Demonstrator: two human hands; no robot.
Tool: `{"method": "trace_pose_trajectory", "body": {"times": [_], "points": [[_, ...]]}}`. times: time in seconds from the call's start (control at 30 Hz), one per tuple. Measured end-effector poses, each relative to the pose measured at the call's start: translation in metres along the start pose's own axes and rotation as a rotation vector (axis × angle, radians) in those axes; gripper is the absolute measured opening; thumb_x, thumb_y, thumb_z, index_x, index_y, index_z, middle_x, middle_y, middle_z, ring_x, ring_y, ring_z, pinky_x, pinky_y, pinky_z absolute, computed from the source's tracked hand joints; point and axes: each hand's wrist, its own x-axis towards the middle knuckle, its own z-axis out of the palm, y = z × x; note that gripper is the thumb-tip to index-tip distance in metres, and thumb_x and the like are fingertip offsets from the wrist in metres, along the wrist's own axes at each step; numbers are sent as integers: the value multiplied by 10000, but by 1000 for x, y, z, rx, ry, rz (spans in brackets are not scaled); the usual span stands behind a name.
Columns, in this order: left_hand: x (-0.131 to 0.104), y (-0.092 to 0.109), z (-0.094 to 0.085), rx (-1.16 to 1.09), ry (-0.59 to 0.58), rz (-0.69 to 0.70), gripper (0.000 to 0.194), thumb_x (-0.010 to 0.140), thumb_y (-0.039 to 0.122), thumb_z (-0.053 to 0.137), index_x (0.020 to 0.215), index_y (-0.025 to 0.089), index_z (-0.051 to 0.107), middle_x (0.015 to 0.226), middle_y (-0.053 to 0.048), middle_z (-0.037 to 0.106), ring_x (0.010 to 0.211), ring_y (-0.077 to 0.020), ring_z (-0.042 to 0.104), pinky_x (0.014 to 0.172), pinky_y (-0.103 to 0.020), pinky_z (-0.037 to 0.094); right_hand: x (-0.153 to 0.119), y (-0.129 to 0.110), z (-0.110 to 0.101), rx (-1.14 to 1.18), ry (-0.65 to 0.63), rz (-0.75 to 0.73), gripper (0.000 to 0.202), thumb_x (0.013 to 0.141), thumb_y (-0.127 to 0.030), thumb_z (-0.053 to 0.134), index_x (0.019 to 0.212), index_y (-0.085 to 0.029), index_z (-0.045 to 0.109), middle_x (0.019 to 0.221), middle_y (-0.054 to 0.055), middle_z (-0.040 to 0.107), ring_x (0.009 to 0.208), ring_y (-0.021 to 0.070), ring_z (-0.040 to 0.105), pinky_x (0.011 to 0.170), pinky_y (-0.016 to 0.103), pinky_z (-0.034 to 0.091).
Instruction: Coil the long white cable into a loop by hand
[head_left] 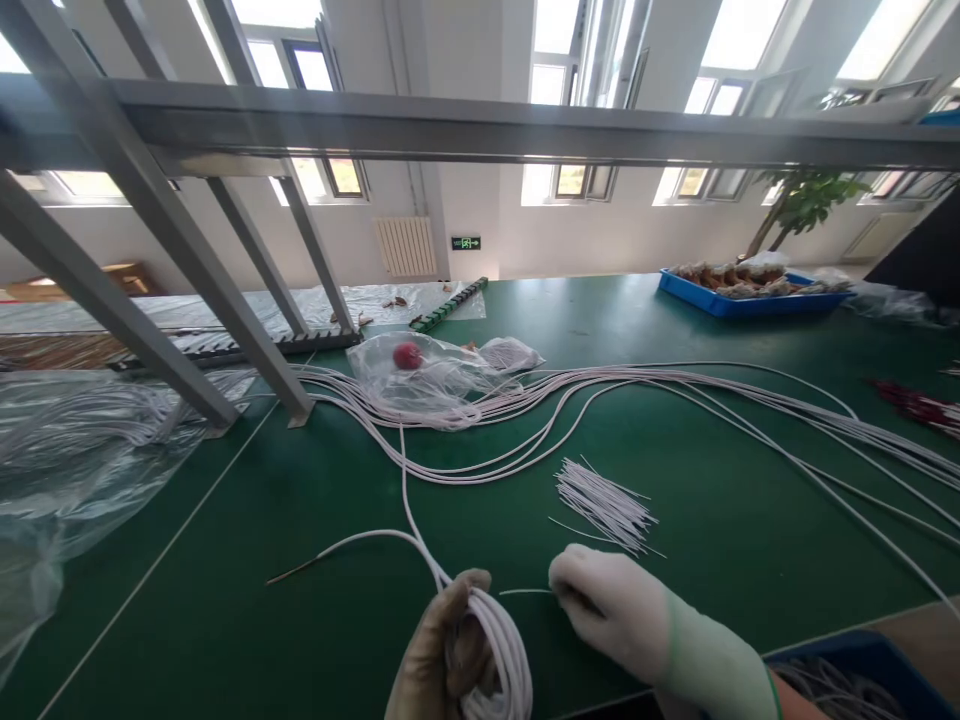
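My left hand (442, 650), in a tan glove, grips a coil of white cable (499, 640) near the table's front edge. The cable's loose end (337, 550) curves off to the left over the green table (225, 560). My right hand (611, 605), in a white glove with a green cuff, pinches one thin white tie (525, 592) just right of the coil. A small pile of thin white ties (604, 505) lies just beyond my right hand.
Long white cables (675, 385) run across the table to the right edge. A clear plastic bag with a red object (409, 372) lies mid-table. A blue tray (750, 290) stands far right, a blue bin (862, 680) at bottom right. Grey metal frame struts (225, 290) stand left.
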Motion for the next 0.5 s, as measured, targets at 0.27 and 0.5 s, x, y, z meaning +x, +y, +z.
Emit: {"method": "trace_pose_trajectory", "body": {"times": [0.27,0.5], "points": [[1,-9,10,-58,8,-28,326,676,367,985,781,112,810,434,77,456,376,-42,413,405,-162,387,6,-24,2,63,26,-199,332,1037,-183,416,1134,-240,728,989,50,688,832,181,676,746,285,553],[12,-27,7,328,210,413,209,884,131,678,799,240,835,877,-52,787,906,-225,717,861,-279,599,8,-45,5,509,49,13,268,1028,-253,508,1207,-221,705,996,46,725,852,208,697,786,335,598]]}}
